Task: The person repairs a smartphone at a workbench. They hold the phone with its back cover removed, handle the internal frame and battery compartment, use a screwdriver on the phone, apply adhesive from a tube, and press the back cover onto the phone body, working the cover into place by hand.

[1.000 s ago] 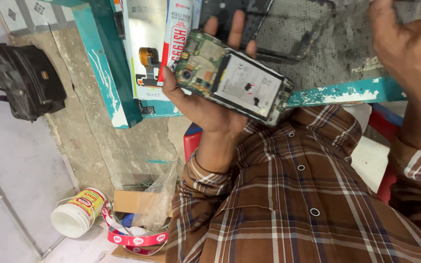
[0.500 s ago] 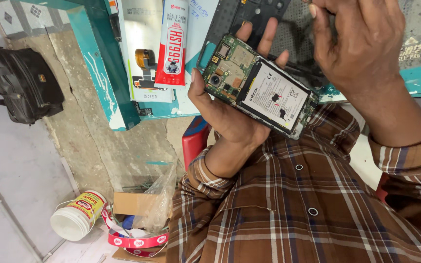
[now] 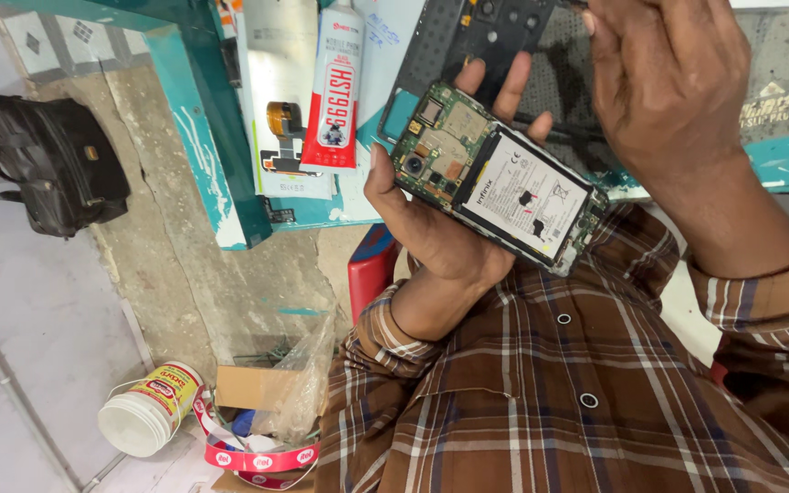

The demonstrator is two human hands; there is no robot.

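Head view: 1 opened phone (image 3: 495,178), back cover off, lies in the left hand (image 3: 431,228), gripped by thumb on its near-left edge and fingers (image 3: 513,87) curled over its far edge. Its long axis runs from far-left, the camera end, to near-right. The right hand (image 3: 668,87) hovers just beyond the phone's far-right end, fingers bunched, perhaps pinching a thin tool; I cannot tell. The left hand is nearer the phone. On the bench (image 3: 230,201): 1 glue tube (image 3: 335,87), 1 dark mat (image 3: 586,100). On the floor: 1 black bag (image 3: 47,164), 1 white tub (image 3: 148,411).
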